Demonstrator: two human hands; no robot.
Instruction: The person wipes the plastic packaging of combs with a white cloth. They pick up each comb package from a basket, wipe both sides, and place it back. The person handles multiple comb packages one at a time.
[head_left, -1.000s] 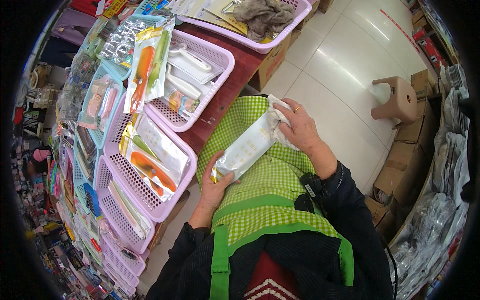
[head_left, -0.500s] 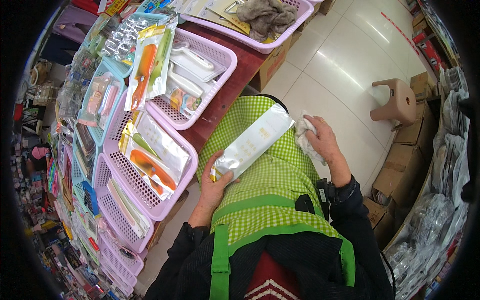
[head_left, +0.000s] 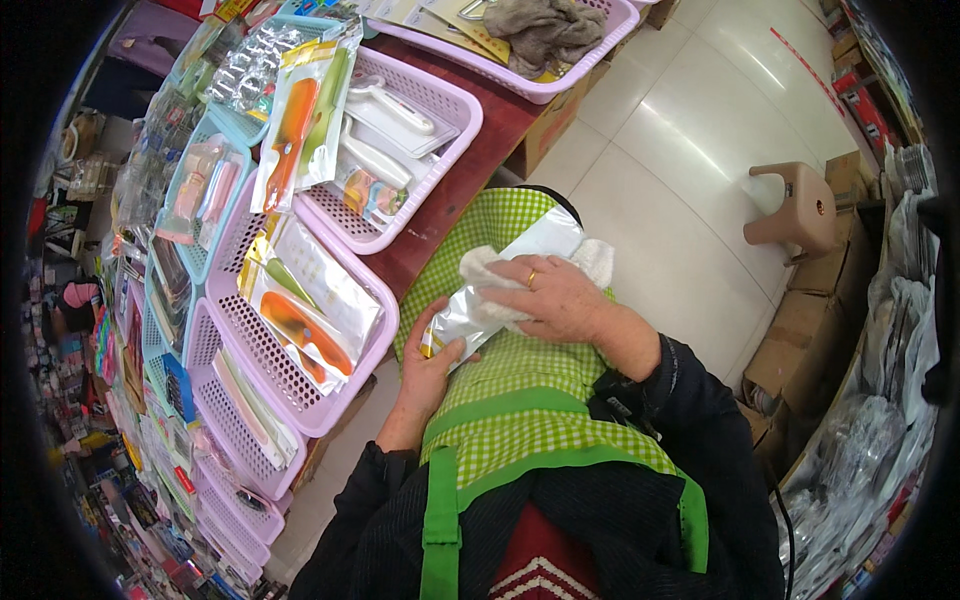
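My left hand grips the lower end of a long silver foil packet, which lies slanted over my green checked apron. On top of the packet, my right hand presses a white cloth, its fingers laid over the fabric. The cloth hides the packet's middle. To the left, a lilac basket holds packaged knives with orange and green sheaths and another silver packet.
Farther up, another lilac basket holds white-handled tools in packs. A grey rag lies in the topmost basket. On the tiled floor at right stands a beige stool beside cardboard boxes.
My right hand has moved left with the white cloth, from beside the packet onto its surface. My left hand keeps its hold on the packet's lower end.
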